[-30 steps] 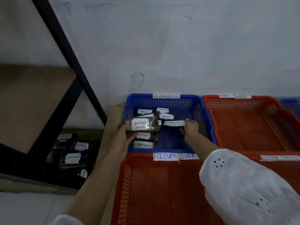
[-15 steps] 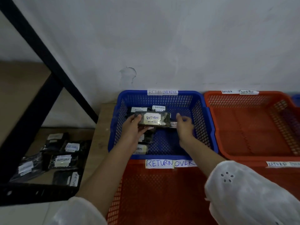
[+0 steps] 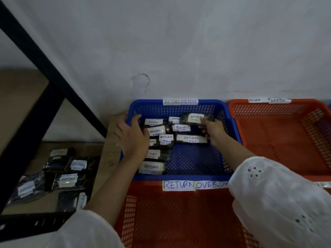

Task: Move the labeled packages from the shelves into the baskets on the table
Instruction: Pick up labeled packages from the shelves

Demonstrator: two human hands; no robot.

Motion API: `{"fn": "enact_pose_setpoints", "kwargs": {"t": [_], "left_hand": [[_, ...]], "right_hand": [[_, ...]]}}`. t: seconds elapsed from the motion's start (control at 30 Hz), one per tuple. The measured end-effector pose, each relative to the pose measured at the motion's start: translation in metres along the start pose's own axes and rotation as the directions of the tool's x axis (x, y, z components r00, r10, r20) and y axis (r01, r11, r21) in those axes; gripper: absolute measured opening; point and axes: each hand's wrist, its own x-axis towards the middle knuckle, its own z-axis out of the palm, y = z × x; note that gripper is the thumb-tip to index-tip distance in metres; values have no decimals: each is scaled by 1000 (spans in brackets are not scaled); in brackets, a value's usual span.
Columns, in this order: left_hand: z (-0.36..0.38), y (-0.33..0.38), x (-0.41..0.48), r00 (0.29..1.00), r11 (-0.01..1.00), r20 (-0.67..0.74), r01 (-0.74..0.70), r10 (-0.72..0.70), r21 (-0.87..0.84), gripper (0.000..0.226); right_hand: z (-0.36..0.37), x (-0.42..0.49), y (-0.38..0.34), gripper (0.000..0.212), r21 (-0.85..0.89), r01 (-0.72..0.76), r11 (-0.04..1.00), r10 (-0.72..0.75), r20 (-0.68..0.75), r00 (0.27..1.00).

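Head view. The right hand point(image 3: 213, 129) pinches a dark package point(image 3: 196, 118) by its right end, thumb on top and fingers curled beneath. The package carries a white label reading "RETURN" and sits over the far right part of the blue basket point(image 3: 179, 177), above the other packages point(image 3: 191, 138) lying on the basket floor. Whether it touches them cannot be told.

The left hand point(image 3: 132, 138) holds nothing. Its fingers are spread and relaxed over the basket's left wall, with the fingertips close to the nearest labelled packs.

A paper strip point(image 3: 180, 101) on the blue basket's far rim reads "RETURN OVERDUE". One orange basket point(image 3: 179, 221) stands just in front of the blue one and a second orange basket point(image 3: 279, 140) just to its right, all on the bench point(image 3: 112, 136). At lower left, more labelled packs point(image 3: 68, 178) lie on the black-framed shelf point(image 3: 35, 224).
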Motion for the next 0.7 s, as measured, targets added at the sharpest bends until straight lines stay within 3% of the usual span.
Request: {"fn": "enact_pose_setpoints", "kwargs": {"t": [0.13,0.3,0.47,0.57,0.7], "left_hand": [[2,-6,-2,997,999,71,36,-35,-21,45],[4,-7,-4,998,1000,62,26,-26,-2,42],[6,-8,-4,999,998,44,3,-6,57,42],[8,-9,-4,999,997,38,-10,7,76,41],[11,-9,-6,1000,995,8,-27,26,100,40]], "right_hand": [[2,15,1,25,55,-3,998,7,-73,997],[6,19,12,31,131,184,974,-152,-222,963],[17,17,20,38,49,296,954,-257,-373,892],[20,21,20,41,-49,271,961,-268,-394,879],[20,27,24,60,-244,125,962,-204,-333,921]]}}
